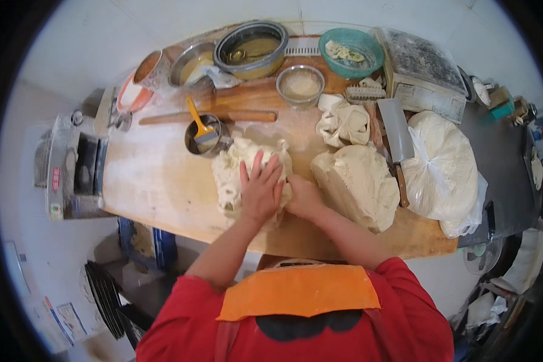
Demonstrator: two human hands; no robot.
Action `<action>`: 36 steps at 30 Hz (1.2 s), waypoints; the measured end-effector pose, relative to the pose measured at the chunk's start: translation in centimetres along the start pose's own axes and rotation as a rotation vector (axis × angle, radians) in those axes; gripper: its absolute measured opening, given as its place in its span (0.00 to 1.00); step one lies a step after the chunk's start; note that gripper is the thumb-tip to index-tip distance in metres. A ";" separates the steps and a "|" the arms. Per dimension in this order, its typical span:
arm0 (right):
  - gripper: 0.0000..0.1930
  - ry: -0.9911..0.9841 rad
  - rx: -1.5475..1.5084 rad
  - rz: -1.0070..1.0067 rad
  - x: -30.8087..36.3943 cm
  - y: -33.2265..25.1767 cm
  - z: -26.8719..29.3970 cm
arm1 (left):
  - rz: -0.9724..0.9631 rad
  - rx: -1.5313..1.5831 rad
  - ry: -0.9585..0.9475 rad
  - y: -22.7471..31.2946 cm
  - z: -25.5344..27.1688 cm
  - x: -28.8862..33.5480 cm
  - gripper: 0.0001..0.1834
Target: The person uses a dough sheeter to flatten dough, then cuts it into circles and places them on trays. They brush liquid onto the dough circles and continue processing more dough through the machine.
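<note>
Dough lump [235, 160] located at the near middle of the wooden worktop [145, 163], directly under the hands. Left hand [260, 187] spread flat on its top, fingers pointed away from the body; right hand [304, 196] set against its right side. Right fingertips hidden; whether dough is pinched by them cannot be told.

Progress: working by hand judged to be under way. Done: flour and liquid apparently already combined, material gathered into 1 cohesive mass. Left: surface lumpy and folded, not yet smooth; more working judged to be needed. No divided or shaped pieces are seen in the lump.

Counts: hands, 2. Dough under the hands, 1 lump; to its right, 1 large dough block [356, 184], 1 pile of folded dough strips [344, 122] and 1 plastic bag of dough [437, 163]. Cleaver [398, 130], 1, laid between block and bag. Rolling pin [247, 116], 1. Metal cup [223, 143], 1, with 1 yellow-handled brush [200, 125] stood in it. Teal bowl [374, 57], 1. Dark-rimmed basin [223, 42] containing liquid, 1.
</note>
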State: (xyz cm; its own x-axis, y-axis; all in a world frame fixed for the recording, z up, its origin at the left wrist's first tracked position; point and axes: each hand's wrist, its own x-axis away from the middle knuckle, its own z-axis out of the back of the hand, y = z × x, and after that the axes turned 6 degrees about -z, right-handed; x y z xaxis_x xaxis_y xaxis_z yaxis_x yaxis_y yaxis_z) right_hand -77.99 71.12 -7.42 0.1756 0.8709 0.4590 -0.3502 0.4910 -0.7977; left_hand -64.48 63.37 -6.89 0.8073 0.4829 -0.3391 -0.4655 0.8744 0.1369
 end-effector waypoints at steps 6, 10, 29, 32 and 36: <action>0.16 -0.031 0.012 -0.116 5.8 0.4 0.7 | -0.013 -0.013 -0.013 0.5 -0.7 -1.1 0.15; 0.19 -0.023 0.232 0.135 16.9 -1.2 6.6 | 0.024 -0.044 0.001 0.1 -2.2 -1.3 0.15; 0.13 -0.293 -0.335 1.050 24.8 -30.0 -21.9 | 0.852 1.157 1.328 -38.5 39.4 8.0 0.26; 0.12 -0.438 -0.302 1.116 26.0 -30.9 -24.6 | 0.881 1.075 1.602 -41.1 42.4 15.0 0.22; 0.11 -0.138 -0.137 1.291 21.6 -36.8 -28.7 | 0.927 1.057 1.750 -42.9 42.6 21.1 0.20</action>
State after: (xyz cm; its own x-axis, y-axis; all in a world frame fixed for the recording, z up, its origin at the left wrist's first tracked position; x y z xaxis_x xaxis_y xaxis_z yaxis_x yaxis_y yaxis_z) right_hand -34.93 72.44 20.67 -0.3131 0.7072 -0.6339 -0.0962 -0.6876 -0.7197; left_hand -12.09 38.07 19.72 -0.7473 0.6619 -0.0576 0.3749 0.4917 0.7860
